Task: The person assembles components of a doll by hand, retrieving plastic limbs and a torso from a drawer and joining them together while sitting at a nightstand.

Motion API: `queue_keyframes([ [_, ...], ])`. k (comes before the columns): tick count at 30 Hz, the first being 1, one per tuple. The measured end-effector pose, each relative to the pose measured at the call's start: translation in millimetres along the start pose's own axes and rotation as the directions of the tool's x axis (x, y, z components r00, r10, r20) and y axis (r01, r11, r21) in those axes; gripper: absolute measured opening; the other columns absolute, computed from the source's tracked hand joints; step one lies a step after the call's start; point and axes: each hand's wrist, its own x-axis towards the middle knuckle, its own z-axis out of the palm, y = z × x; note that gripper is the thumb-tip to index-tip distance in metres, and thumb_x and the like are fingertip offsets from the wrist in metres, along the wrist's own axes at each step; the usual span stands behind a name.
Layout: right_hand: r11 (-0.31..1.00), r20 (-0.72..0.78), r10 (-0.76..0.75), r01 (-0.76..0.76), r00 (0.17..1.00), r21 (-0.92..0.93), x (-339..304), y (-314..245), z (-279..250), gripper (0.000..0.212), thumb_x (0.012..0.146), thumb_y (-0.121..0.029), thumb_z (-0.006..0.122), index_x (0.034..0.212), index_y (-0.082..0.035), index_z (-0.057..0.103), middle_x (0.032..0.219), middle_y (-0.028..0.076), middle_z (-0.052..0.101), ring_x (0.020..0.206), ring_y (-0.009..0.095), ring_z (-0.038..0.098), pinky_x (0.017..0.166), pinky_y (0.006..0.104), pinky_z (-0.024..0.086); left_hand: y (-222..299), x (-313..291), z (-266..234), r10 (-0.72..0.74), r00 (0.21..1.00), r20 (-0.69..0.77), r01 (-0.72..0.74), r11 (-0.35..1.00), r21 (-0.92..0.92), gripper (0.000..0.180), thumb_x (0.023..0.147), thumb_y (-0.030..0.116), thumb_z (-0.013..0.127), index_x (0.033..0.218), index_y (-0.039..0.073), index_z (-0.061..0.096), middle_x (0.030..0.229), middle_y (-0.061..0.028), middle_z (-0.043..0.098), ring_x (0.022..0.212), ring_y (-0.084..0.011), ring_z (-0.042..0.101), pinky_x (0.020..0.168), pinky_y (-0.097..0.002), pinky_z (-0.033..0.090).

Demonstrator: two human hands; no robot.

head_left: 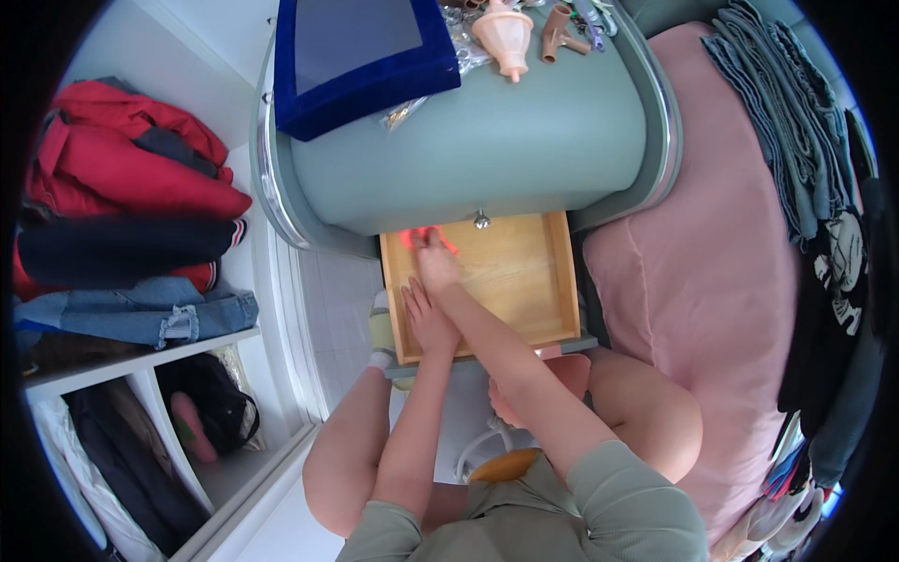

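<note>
Touching orange cloth, the right hand has an unclear grip; the left hand lies splayed (white garment print illegible).

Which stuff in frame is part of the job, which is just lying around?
In use, apparently:
- right hand, fingers on the coral cloth-like piece
- left hand, just nearer the person
- open wooden drawer

Just lying about:
- blue box
- red clothing
- stacked jeans at right

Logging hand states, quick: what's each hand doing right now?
Left hand: open, holding nothing visible, over the wooden drawer.
Right hand: fingers on the orange-red cloth; grip cannot be told.
</note>
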Motion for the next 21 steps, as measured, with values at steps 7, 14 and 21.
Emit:
queue_keyframes([
  [7,0.800,0.061,-0.482,0.467,0.874,-0.377,1,31,-1,0.044,0.071,-0.009,0.053,0.114,-0.001,0.046,0.108,0.017,0.048,0.085,0.027,0.059,0.065,0.0361,0.051,5,0,5,0.105,0.994,0.003,-0.104,0.976,0.193,0.075,0.070,0.018,0.059,0.132,-0.001,0.022,0.139,-0.0204,0.017,0.127,-0.0386,0.018,0.101,-0.0441,0.024],
  [14,0.908,0.099,-0.144,0.171,0.985,-0.383,-12,84,-59,0.042,0.072,-0.007,0.053,0.112,0.002,0.045,0.108,0.019,0.049,0.086,0.029,0.058,0.066,0.0373,0.052,3,3,-8,0.011,1.000,0.028,-0.016,0.984,0.177,0.078,0.071,0.015,0.057,0.135,0.002,0.016,0.140,-0.0169,0.015,0.129,-0.0354,0.017,0.102,-0.0411,0.024],
  [21,0.730,0.035,0.191,-0.118,0.981,-0.673,-35,161,-84,0.020,0.077,-0.010,0.050,0.089,0.002,0.061,0.101,0.018,0.050,0.081,0.024,0.060,0.063,0.0313,0.053,9,1,-18,-0.021,0.997,0.078,0.006,0.984,0.180,0.079,0.071,0.016,0.058,0.136,0.003,0.015,0.141,-0.0160,0.014,0.129,-0.0343,0.017,0.102,-0.0403,0.026],
])
